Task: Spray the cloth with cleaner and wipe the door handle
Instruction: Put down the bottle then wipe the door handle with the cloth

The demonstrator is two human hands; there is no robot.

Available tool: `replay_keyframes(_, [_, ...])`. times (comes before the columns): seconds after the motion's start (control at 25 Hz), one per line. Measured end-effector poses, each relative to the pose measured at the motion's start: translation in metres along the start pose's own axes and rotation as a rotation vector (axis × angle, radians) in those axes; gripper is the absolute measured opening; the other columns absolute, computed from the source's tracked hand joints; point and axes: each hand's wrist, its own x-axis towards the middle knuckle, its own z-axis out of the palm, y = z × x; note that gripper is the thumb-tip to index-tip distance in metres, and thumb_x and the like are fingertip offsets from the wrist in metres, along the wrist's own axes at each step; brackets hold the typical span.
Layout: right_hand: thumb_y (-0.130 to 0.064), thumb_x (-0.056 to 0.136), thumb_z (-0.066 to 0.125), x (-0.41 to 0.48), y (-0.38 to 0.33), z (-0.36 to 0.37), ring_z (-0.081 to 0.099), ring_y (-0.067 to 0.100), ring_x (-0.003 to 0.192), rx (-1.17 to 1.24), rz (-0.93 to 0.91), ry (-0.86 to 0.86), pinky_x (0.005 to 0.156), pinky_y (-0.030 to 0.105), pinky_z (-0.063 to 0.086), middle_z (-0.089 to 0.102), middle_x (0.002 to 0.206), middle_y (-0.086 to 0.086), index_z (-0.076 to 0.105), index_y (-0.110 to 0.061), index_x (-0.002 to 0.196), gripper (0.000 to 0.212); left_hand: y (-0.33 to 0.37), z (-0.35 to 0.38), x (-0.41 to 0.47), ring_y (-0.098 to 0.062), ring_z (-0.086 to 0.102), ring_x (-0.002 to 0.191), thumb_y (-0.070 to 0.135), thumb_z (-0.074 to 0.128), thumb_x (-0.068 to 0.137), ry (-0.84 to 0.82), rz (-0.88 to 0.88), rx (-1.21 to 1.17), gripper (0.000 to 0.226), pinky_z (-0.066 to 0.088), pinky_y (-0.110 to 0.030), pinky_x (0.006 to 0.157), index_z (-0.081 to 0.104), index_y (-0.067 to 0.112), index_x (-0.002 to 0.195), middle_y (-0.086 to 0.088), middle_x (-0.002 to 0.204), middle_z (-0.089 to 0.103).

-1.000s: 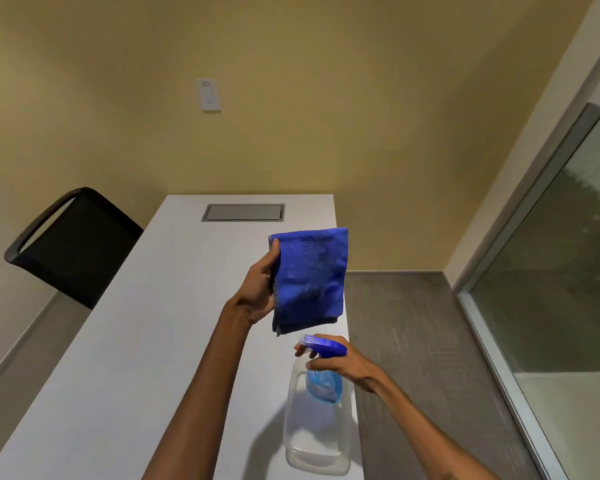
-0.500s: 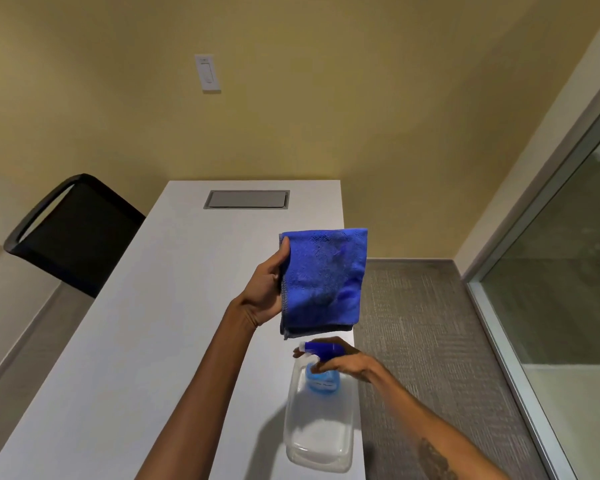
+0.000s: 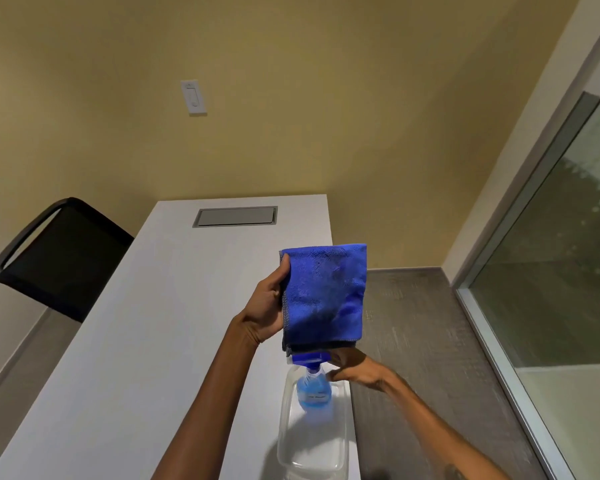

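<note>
My left hand [image 3: 269, 308] holds a folded blue cloth [image 3: 326, 294] upright in the air, thumb on its left edge, over the table's right side. Just below the cloth is the blue head of a spray bottle [image 3: 312, 386] with blue liquid in its clear body. My right hand [image 3: 355, 372] grips the bottle's head from the right. The bottle stands in a clear plastic container [image 3: 312, 452] near the table's right edge. No door handle is in view.
A white table [image 3: 146, 341] with a grey cable hatch [image 3: 235, 216] runs to the yellow wall. A black chair [image 3: 59, 258] stands at its left. A glass panel with a metal frame [image 3: 541, 306] is on the right, with grey floor between.
The cloth and my left hand have shifted slightly right and lower, closer over the bottle's head. My right hand stays on the spray bottle. The view has tilted.
</note>
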Motion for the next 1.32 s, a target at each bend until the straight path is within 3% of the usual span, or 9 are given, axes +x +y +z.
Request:
replay_keyframes(0.08, [0.004,0.092,0.063,-0.020,-0.007,-0.013,0.056,0.019,0.132,0.084,-0.013,0.134,0.105,0.031,0.049,0.058,0.142,-0.002,0.048,-0.018,0.142,0.057,-0.003,0.009,0.000,-0.023,0.071,0.102,0.053,0.047,0.090,-0.018,-0.003,0.004,0.048,0.062,-0.032,0.082,0.078,0.023,0.112,-0.007,0.114,0.075])
replay_keyframes(0.24, [-0.027,0.090,0.055,-0.072,-0.031,-0.048,0.070,0.012,0.097,0.236,-0.233,0.425,0.077,0.021,0.057,0.079,0.102,-0.011,0.065,-0.027,0.114,0.026,-0.003,0.042,0.000,-0.019,0.075,0.099,0.053,0.046,0.092,-0.127,-0.026,-0.010,0.048,0.064,-0.030,0.080,0.081,0.025,0.109,-0.004,0.111,0.078])
replay_keyframes(0.36, [-0.028,0.091,0.054,-0.116,-0.046,-0.075,0.068,0.024,0.106,0.567,-0.357,0.587,0.085,0.027,0.058,0.077,0.112,0.004,0.067,-0.017,0.123,0.036,0.001,0.079,0.002,-0.021,0.073,0.104,0.054,0.050,0.093,-0.249,-0.036,-0.004,0.048,0.063,-0.033,0.084,0.078,0.023,0.116,-0.005,0.117,0.075])
replay_keyframes(0.56, [-0.068,0.084,0.065,-0.197,-0.065,-0.093,0.067,0.021,0.121,0.764,-0.583,0.645,0.091,0.032,0.059,0.071,0.131,0.006,0.068,-0.018,0.131,0.069,0.000,0.154,0.006,-0.022,0.069,0.118,0.057,0.056,0.094,-0.556,-0.108,0.036,0.055,0.059,-0.037,0.094,0.069,0.018,0.131,-0.005,0.129,0.072])
replay_keyframes(0.68, [-0.063,0.079,0.075,-0.239,-0.059,-0.093,0.068,0.026,0.119,0.837,-0.644,0.661,0.090,0.039,0.059,0.072,0.130,0.009,0.070,-0.015,0.129,0.071,-0.020,0.200,0.010,-0.026,0.064,0.125,0.059,0.061,0.094,-0.712,-0.229,0.047,0.066,0.055,-0.042,0.106,0.059,0.014,0.142,-0.010,0.139,0.065])
replay_keyframes(0.88, [-0.057,0.093,0.063,-0.307,-0.019,-0.090,0.057,0.037,0.133,0.979,-0.738,0.748,0.103,0.050,0.051,0.060,0.144,0.018,0.057,-0.007,0.142,0.070,-0.071,0.278,0.015,-0.030,0.052,0.140,0.053,0.045,0.105,-1.007,-0.491,0.015,0.064,0.047,-0.044,0.113,0.047,0.007,0.150,-0.014,0.151,0.055])
replay_keyframes(1.08, [-0.043,0.111,0.021,-0.373,0.021,-0.084,0.036,0.040,0.147,1.141,-0.966,0.855,0.119,0.054,0.030,0.040,0.157,0.026,0.022,0.005,0.155,0.065,-0.121,0.354,0.006,-0.032,0.046,0.145,0.052,0.059,0.099,-1.191,-0.649,0.028,0.073,0.039,-0.047,0.121,0.043,0.006,0.152,-0.016,0.156,0.048])
replay_keyframes(1.2, [-0.047,0.101,0.056,-0.405,0.036,-0.076,0.056,0.040,0.133,1.116,-0.937,1.012,0.107,0.054,0.047,0.058,0.144,0.023,0.049,-0.001,0.146,0.064,-0.144,0.393,-0.008,-0.031,0.053,0.139,0.050,0.070,0.091,-1.282,-0.737,0.026,0.075,0.045,-0.047,0.116,0.051,0.004,0.147,-0.016,0.150,0.055])
replay_keyframes(1.32, [-0.050,0.090,0.070,-0.439,0.041,-0.061,0.063,0.038,0.125,1.101,-0.991,1.152,0.100,0.052,0.053,0.065,0.137,0.020,0.062,-0.005,0.136,0.065,-0.163,0.429,-0.025,-0.031,0.056,0.137,0.050,0.075,0.086,-1.358,-0.796,0.053,0.078,0.046,-0.047,0.115,0.054,0.003,0.145,-0.017,0.148,0.057])
